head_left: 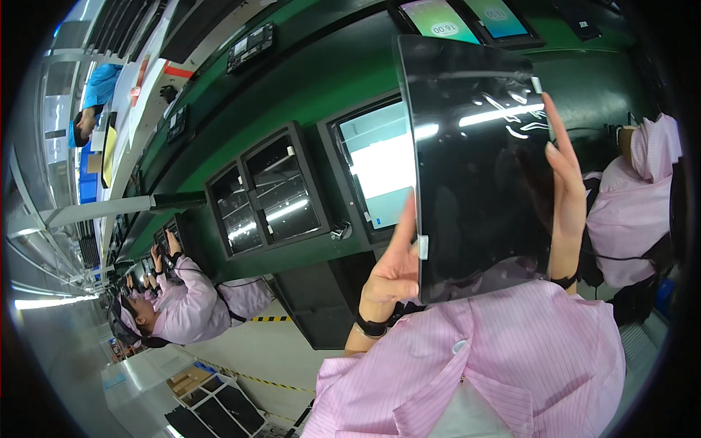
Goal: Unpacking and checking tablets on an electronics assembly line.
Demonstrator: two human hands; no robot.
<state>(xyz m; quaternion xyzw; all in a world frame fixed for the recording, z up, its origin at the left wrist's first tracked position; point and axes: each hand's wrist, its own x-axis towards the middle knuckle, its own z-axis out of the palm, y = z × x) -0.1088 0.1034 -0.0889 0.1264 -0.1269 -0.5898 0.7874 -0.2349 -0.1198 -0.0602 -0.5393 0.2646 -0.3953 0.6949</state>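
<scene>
Between my two hands a black glossy tablet point(478, 175) is held upright in front of my chest. Its dark face looks toward me, with wrinkled clear film catching the light near the top right and small white tabs on its edges. My left hand point(394, 270) grips the lower left edge, partly hidden behind the panel. On the right edge my right hand point(566, 175) is closed, thumb and fingers along the side. Just behind the panel, a tablet with a lit pale screen point(372, 168) lies in a black tray, partly covered from view.
On the green bench point(197, 157), a black tray holds two dark tablets point(281, 193) to the left. Two lit devices point(442, 22) lie at the far side. Co-workers in pink point(193, 303) sit left and right point(631, 204); another in blue point(102, 87) is across.
</scene>
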